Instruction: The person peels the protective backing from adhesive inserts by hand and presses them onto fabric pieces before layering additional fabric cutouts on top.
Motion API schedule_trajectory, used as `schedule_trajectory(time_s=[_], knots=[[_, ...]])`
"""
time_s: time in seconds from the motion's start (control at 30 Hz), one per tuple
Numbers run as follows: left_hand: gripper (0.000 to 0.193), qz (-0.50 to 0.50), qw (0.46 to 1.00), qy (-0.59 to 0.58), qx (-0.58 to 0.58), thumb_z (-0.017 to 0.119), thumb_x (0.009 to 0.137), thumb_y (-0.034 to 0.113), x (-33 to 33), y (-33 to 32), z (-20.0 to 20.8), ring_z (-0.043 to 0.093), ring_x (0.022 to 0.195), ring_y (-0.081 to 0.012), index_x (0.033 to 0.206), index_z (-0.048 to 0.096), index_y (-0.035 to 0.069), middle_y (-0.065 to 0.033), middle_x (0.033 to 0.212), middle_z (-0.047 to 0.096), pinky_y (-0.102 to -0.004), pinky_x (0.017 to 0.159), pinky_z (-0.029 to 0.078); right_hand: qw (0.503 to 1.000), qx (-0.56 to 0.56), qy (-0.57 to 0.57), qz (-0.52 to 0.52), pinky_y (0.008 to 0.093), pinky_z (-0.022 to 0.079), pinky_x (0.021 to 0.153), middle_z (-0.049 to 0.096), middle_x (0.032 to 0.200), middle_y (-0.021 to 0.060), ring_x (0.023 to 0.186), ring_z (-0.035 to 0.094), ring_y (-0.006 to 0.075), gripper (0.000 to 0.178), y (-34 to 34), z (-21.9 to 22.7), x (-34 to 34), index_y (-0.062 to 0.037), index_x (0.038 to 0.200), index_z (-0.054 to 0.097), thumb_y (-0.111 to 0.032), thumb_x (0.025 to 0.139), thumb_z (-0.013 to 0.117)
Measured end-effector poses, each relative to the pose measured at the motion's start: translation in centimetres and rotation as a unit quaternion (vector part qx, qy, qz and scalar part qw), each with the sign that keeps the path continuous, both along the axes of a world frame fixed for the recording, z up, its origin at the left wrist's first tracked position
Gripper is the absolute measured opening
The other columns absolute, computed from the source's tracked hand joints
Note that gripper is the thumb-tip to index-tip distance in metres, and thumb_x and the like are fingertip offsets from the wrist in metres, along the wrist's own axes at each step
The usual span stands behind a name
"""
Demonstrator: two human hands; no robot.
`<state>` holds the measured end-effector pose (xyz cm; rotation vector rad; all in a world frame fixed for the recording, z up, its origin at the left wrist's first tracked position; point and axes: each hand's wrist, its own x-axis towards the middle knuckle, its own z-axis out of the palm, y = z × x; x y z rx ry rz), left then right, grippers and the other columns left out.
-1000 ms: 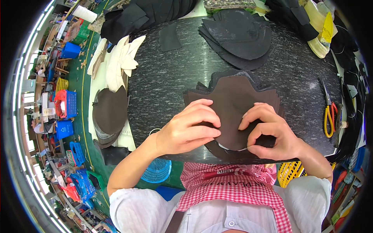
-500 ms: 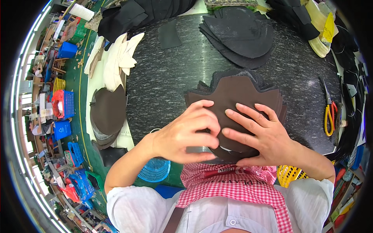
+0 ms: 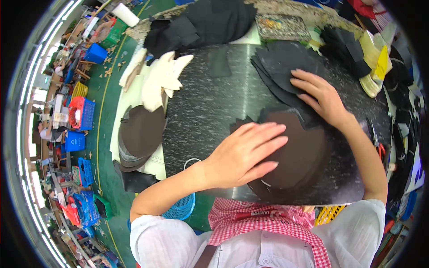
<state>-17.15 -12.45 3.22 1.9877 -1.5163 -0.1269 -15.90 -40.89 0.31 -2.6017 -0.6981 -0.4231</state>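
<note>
A dark brown shaped piece (image 3: 299,156) with a notched edge lies on the black speckled worktop (image 3: 210,111), on top of other dark pieces. My left hand (image 3: 243,154) presses flat on its left part, fingers spread and holding nothing. My right hand (image 3: 319,96) reaches farther away and rests on a stack of black cut pieces (image 3: 281,62) at the back of the worktop, fingers spread over the top one.
Cream notched pieces (image 3: 163,78) and a brown stack (image 3: 140,131) lie at the left. Black material (image 3: 201,22) is heaped at the back. Scissors (image 3: 380,147) with red handles sit at the right edge. Coloured crates (image 3: 80,111) stand on the green floor at the left.
My right hand has left the brown piece and reached away to the black stack. My left hand has flattened onto the brown piece.
</note>
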Motion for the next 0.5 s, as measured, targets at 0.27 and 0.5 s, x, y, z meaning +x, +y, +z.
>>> schedule_trajectory(time_s=[0.27, 0.5], knots=[[0.030, -0.002, 0.990, -0.140, 0.017, 0.061, 0.083, 0.023, 9.2, -9.6, -3.2, 0.052, 0.104, -0.0266, 0.104, 0.059, 0.002, -0.0111, 0.110, 0.056, -0.0367, 0.090, 0.044, 0.812, 0.525, 0.109, -0.231, 0.0286, 0.037, 0.098, 0.062, 0.114, 0.0090, 0.107, 0.055, 0.0148, 0.031, -3.3, 0.0, 3.0, 0.0047, 0.113, 0.062, -0.015, 0.090, 0.058], [0.029, -0.023, 0.985, 0.104, -0.137, 0.062, 0.077, 0.012, 11.4, -2.9, -3.1, 0.055, 0.103, -0.0296, 0.105, 0.061, 0.002, -0.0128, 0.113, 0.057, -0.0373, 0.091, 0.045, 0.977, -0.206, 0.022, 0.058, 0.0275, 0.049, 0.074, 0.067, 0.097, 0.0088, 0.096, 0.064, 0.0205, 0.023, 4.8, 9.4, -8.9, -0.0025, 0.099, 0.065, -0.010, 0.077, 0.064]])
